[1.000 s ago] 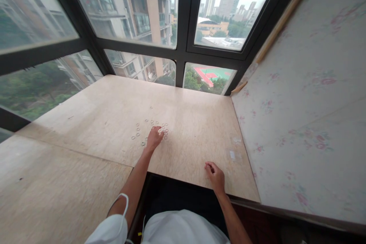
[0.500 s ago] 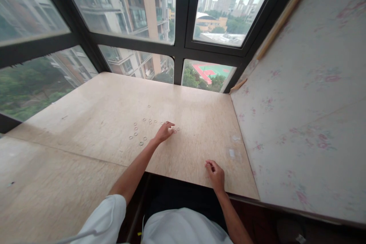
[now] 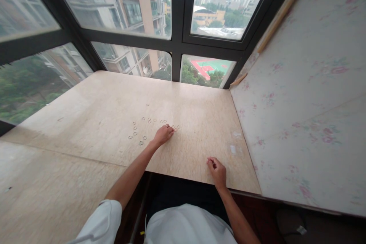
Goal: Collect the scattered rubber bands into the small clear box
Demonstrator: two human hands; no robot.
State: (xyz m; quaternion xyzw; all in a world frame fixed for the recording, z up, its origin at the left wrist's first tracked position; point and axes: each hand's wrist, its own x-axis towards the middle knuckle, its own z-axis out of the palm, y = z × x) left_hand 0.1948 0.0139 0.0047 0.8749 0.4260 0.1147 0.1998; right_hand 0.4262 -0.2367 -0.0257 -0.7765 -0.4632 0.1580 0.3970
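Observation:
Several small thin rings, possibly rubber bands, lie scattered on the pale stone-look sill. My left hand rests low over the right end of this scatter, its fingers drawn together in a pinch. At its fingertips is a reddish ring, with another ring just beyond. To the left lie more, among them a darker ring and a ring set apart at the back. My right hand is curled closed near the front edge, thumb against fingers; whatever it holds, if anything, is hidden.
Dark window frames border the sill at the back and left. A flowered wall rises on the right. Clear tape-like patches stick to the sill near that wall. A seam crosses the surface at left.
My left hand has lowered slightly and its spread fingers have closed together by the reddish ring. My right hand stays curled in nearly the same place. The view has shifted a little.

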